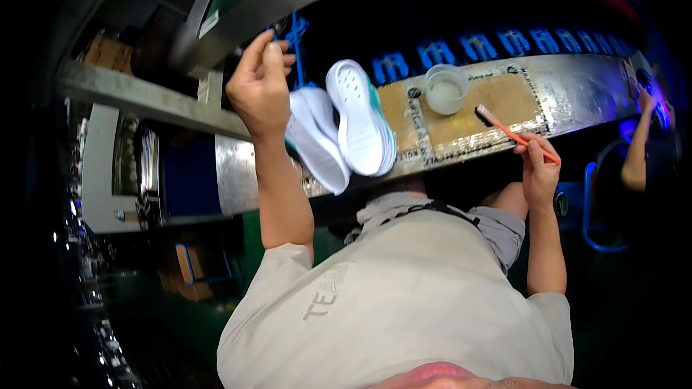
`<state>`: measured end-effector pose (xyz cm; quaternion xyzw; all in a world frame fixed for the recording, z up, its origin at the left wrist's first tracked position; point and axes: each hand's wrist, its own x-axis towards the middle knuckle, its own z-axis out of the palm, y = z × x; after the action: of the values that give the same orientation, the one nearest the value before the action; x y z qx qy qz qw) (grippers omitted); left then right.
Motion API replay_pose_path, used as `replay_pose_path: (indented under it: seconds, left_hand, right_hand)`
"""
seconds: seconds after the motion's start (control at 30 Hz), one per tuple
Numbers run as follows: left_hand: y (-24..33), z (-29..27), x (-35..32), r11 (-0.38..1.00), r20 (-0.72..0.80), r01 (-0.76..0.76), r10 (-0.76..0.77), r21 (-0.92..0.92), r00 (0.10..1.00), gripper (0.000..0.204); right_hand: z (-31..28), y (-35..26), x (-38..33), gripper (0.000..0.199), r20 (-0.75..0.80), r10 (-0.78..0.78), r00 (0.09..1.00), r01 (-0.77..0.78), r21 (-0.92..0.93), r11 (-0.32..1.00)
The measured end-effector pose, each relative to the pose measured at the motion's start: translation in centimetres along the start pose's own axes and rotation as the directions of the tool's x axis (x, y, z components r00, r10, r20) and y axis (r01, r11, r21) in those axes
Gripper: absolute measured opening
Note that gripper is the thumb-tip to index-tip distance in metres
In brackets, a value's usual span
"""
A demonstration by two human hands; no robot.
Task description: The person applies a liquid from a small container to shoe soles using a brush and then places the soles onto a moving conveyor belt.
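The right hand (539, 173) pinches an orange brush (530, 142), its head left of the grip, near the cup (447, 94). A light, steady pinch should give even strokes; wiping excess on the cup's rim would likely limit drips. Farther left lie white shoe soles (358, 126), beside the left hand (264, 86), fingers half-curled; whether it holds anything, I cannot tell. Dark print marks the tape (420, 126) beyond the brush; raised lettering marks the shirt (418, 302) below the grip.
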<state>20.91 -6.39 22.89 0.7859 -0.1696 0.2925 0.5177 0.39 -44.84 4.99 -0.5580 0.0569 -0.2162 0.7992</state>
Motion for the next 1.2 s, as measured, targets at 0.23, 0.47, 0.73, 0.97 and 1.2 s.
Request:
replay_pose_path:
  seconds: [0.23, 0.47, 0.73, 0.97, 1.2]
  left_hand:
    - [-5.6, -4.9, -10.3, 0.490, -0.063, 0.390, -0.558, 0.780, 0.828, 0.080]
    - [-7.8, -3.1, -13.1, 0.573, -0.064, 0.491, -0.606, 0.656, 0.793, 0.070]
    - [-5.6, -5.0, -13.7, 0.631, -0.130, 0.423, -0.457, 0.650, 0.880, 0.074]
    - [-6.7, -6.3, -13.0, 0.819, -0.169, 0.466, -0.434, 0.335, 0.885, 0.085]
    - [-6.3, -6.9, -12.9, 0.414, 0.362, 0.660, -0.596, -0.627, 0.717, 0.079]
  right_hand:
    - [3.3, -1.7, 1.8, 0.023, 0.063, 0.022, 0.998, 0.002, -0.363, 0.932]
    - [7.9, -4.8, 6.4, 0.020, 0.337, -0.051, 0.940, 0.287, -0.703, 0.651]
    - [10.7, -4.4, 12.0, 0.020, 0.389, 0.041, 0.920, 0.354, -0.874, 0.334]
    - [12.2, -3.5, 12.9, 0.021, 0.297, 0.190, 0.936, 0.235, -0.927, 0.293]
    - [10.2, -3.8, 12.1, 0.023, 0.386, 0.069, 0.920, 0.337, -0.870, 0.360]
